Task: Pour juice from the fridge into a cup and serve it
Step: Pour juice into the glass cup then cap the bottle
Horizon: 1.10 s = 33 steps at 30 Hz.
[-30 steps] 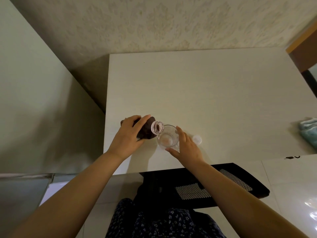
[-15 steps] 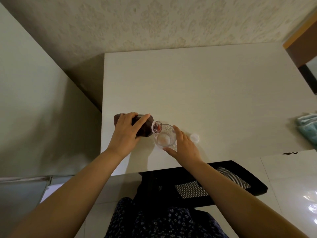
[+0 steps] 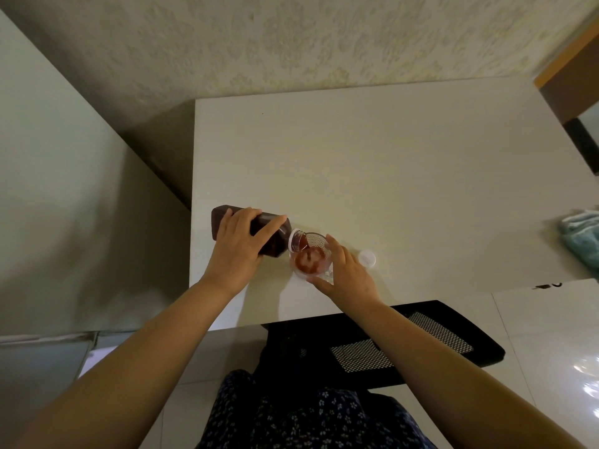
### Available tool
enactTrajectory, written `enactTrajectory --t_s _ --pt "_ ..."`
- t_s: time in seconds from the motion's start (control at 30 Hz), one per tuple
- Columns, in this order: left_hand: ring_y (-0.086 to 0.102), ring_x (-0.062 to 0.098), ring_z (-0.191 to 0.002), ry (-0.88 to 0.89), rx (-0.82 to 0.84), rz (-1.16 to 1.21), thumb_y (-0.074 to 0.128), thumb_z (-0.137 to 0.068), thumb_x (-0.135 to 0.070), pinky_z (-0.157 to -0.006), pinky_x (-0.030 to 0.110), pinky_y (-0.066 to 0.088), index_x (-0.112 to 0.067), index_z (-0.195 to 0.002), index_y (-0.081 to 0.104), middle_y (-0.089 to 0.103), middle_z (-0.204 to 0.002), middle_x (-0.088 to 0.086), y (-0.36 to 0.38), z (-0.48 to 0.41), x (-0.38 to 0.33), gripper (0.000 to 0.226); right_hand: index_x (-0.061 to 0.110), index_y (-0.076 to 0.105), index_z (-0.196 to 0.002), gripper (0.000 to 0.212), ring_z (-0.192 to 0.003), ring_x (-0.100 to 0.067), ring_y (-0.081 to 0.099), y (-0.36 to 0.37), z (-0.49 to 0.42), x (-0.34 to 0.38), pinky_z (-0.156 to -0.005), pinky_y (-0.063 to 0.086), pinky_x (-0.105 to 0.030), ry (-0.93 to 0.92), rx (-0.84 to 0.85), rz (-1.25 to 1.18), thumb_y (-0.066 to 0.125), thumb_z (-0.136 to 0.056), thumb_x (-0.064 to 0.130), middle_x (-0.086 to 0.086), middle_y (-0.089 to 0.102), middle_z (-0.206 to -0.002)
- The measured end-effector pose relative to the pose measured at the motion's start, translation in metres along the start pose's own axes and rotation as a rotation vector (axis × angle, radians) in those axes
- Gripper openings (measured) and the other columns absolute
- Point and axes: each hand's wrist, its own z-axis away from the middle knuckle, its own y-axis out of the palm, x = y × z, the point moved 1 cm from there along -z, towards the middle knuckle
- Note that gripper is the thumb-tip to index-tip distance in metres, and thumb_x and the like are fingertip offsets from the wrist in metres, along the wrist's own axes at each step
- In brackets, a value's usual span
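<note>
L hand (image 3: 238,251) is wrapped over the juice bottle (image 3: 256,231), fingers across the top, thumb side under, clamped round the body near the shoulder. Bottle lies almost flat, base at 9 o'clock, open neck at 3 o'clock, lip over the cup rim. R hand (image 3: 348,270) cups the clear cup (image 3: 311,256) from its 4 o'clock side, fingers curled on the wall, steadying it on the table (image 3: 389,163). Red juice is running in; cup looks about a third full, hard to say exactly. White cap (image 3: 367,257) sits on the table just past the R hand at 3 o'clock.

Handling, my read: bottle nearly full so heavy, prob. cold and maybe slick w/ condensation; grip mid-body, tilt slowly. Cup looks thin and light, tips easily; hold low on the wall, not the rim. A cloth (image 3: 583,234) lies well off at 3 o'clock; chair (image 3: 421,338) at 6.
</note>
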Motion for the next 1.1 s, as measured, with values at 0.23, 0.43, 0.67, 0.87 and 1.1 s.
enactTrajectory --t_s 0.23,0.43,0.67,0.87,1.1 --pt "0.042 0.037 -0.120 0.024 -0.019 -0.030 0.080 -0.065 0.001 -0.108 0.056 0.020 -0.025 -0.138 0.037 0.045 -0.124 0.020 -0.0023 0.0000 -0.0035 0.089 0.017 0.010 -0.147 0.089 -0.132 -0.020 0.036 -0.0014 -0.0002 0.0006 -0.094 0.045 -0.038 0.001 -0.005 -0.013 0.061 -0.081 0.050 -0.003 0.036 -0.146" --pt "0.040 0.036 -0.120 0.041 -0.036 -0.043 0.079 -0.065 0.002 -0.109 0.055 0.020 -0.025 -0.138 0.037 0.045 -0.124 0.021 -0.0030 -0.0011 -0.0035 0.089 0.017 0.010 -0.146 0.088 -0.132 -0.021 0.036 -0.0020 0.0000 0.0010 -0.095 0.044 -0.038 -0.001 0.000 -0.014 0.061 -0.082 0.050 -0.003 0.034 -0.147" --pt "0.041 0.037 -0.120 0.044 -0.043 -0.056 0.077 -0.065 0.005 -0.109 0.056 0.021 -0.025 -0.138 0.037 0.045 -0.124 0.020 -0.0032 -0.0017 -0.0028 0.088 0.018 0.009 -0.147 0.089 -0.133 -0.021 0.035 -0.0027 -0.0004 0.0017 -0.096 0.043 -0.040 0.013 0.020 -0.008 0.061 -0.082 0.051 -0.002 0.033 -0.148" --pt "0.037 0.035 -0.121 0.049 -0.036 -0.069 0.078 -0.065 0.004 -0.108 0.057 0.024 -0.026 -0.138 0.036 0.045 -0.125 0.020 -0.0019 -0.0021 -0.0026 0.089 0.016 0.009 -0.147 0.089 -0.133 -0.020 0.035 -0.0019 -0.0008 0.0005 -0.097 0.043 -0.039 0.000 0.014 0.004 0.060 -0.082 0.050 -0.003 0.034 -0.147" --pt "0.035 0.034 -0.120 0.053 -0.045 -0.059 0.077 -0.065 0.003 -0.105 0.058 0.030 -0.025 -0.137 0.038 0.046 -0.124 0.020 -0.0015 -0.0011 -0.0029 0.087 0.016 0.010 -0.147 0.089 -0.132 -0.020 0.036 -0.0004 -0.0011 -0.0017 -0.095 0.043 -0.038 -0.006 0.001 0.001 0.059 -0.082 0.052 -0.002 0.035 -0.146"
